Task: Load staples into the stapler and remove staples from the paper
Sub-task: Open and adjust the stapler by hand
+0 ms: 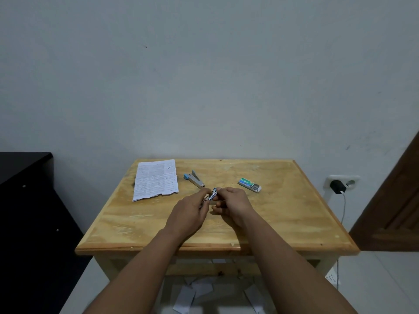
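Note:
Both my hands meet over the middle of the wooden table (283, 214). My left hand (190, 211) grips a small metal stapler (210, 197) with a blue end. My right hand (231, 203) pinches the stapler's upper end with its fingertips. A second blue and grey stapler (193, 177) lies open on the table just behind my hands. A printed sheet of paper (156, 179) lies at the back left. A green staple box (249, 184), partly slid open, rests at the back right.
A black cabinet (27, 200) stands to the left of the table. On the wall at the right, a charger with a white cable is plugged into a socket (340, 184). A brown door (396, 200) is at far right. Paper scraps (192, 293) litter the floor under the table.

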Available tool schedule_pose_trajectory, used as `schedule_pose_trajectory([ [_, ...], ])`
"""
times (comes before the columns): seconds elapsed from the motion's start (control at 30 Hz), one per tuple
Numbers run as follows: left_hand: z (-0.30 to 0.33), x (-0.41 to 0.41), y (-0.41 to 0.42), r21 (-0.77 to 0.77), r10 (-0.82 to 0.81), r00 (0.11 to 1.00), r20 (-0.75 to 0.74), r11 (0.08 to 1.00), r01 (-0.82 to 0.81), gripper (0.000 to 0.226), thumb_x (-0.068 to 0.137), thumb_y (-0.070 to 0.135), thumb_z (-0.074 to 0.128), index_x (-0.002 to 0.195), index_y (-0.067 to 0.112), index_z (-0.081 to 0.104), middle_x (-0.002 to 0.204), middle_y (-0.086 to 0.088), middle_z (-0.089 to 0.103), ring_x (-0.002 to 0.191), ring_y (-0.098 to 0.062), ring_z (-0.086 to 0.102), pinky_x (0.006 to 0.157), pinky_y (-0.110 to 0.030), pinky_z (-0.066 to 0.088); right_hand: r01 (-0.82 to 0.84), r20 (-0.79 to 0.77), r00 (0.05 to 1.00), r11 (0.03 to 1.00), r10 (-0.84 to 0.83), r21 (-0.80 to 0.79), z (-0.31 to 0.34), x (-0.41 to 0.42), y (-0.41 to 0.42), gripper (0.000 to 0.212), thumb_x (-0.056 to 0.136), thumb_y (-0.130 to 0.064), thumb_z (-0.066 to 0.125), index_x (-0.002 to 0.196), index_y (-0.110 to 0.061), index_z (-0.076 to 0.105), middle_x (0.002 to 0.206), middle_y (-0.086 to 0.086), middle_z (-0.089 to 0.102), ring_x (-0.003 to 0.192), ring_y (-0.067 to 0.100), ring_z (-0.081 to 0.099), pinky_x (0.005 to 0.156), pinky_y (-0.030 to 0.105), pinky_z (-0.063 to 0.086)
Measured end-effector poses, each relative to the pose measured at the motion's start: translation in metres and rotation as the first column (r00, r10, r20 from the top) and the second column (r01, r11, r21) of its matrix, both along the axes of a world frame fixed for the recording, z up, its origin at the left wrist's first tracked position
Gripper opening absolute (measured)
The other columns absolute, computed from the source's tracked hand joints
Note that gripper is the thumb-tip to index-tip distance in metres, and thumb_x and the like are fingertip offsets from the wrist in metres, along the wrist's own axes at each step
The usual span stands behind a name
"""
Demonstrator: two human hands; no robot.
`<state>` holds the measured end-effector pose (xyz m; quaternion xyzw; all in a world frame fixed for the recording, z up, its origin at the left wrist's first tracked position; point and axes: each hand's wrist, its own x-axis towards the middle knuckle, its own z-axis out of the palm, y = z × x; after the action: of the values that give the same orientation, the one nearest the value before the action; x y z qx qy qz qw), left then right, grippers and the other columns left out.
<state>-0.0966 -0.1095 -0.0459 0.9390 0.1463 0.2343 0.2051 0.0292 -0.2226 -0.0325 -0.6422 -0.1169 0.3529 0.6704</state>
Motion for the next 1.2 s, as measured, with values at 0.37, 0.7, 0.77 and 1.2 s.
schedule_pose_trajectory([
  [0.37,0.001,0.000,-0.001,-0.054,0.033,0.999,0.043,0.998,-0.031,0.018,0.108,0.039,0.051,0.098,0.033,0.037,0.071,0.005,0.059,0.058,-0.015,0.057,0.052,-0.042,0.046,0.014,0.041,0.999,0.992,-0.019,0.127,0.000,-0.008,-0.007,0.031,0.105,-0.020,0.061,0.109,0.009,0.069,0.081,0.018,0.065,0.061,0.022,0.061,0.071,0.044,0.066],
  [0.7,0.005,-0.009,-0.007,0.061,0.146,0.989,-0.020,0.988,-0.144,0.017,0.104,0.033,0.050,0.121,0.031,0.048,0.088,0.012,0.068,0.066,-0.012,0.060,0.056,-0.036,0.049,0.166,0.142,0.970,0.964,-0.197,0.206,-0.012,-0.017,-0.001,0.023,0.104,-0.022,0.063,0.100,-0.004,0.077,0.077,0.016,0.069,0.063,0.021,0.062,0.071,0.048,0.063],
  [0.77,0.001,-0.010,-0.006,0.042,0.198,0.980,-0.032,0.980,-0.197,0.010,0.106,0.037,0.047,0.114,0.033,0.051,0.088,0.010,0.069,0.067,-0.012,0.060,0.057,-0.035,0.047,0.205,0.146,0.960,0.953,-0.240,0.223,-0.015,-0.016,0.001,0.023,0.104,-0.023,0.063,0.101,-0.005,0.077,0.077,0.018,0.069,0.063,0.021,0.063,0.071,0.048,0.063],
  [1.2,-0.014,-0.007,-0.002,-0.013,0.208,0.978,0.031,0.978,-0.208,0.028,0.108,0.036,0.048,0.124,0.030,0.071,0.102,0.012,0.067,0.081,-0.007,0.060,0.061,-0.029,0.048,0.197,0.419,0.869,0.961,-0.262,0.192,-0.021,-0.029,0.007,0.026,0.106,-0.007,0.052,0.115,-0.026,0.067,0.102,0.010,0.068,0.063,0.017,0.064,0.061,0.045,0.063],
])
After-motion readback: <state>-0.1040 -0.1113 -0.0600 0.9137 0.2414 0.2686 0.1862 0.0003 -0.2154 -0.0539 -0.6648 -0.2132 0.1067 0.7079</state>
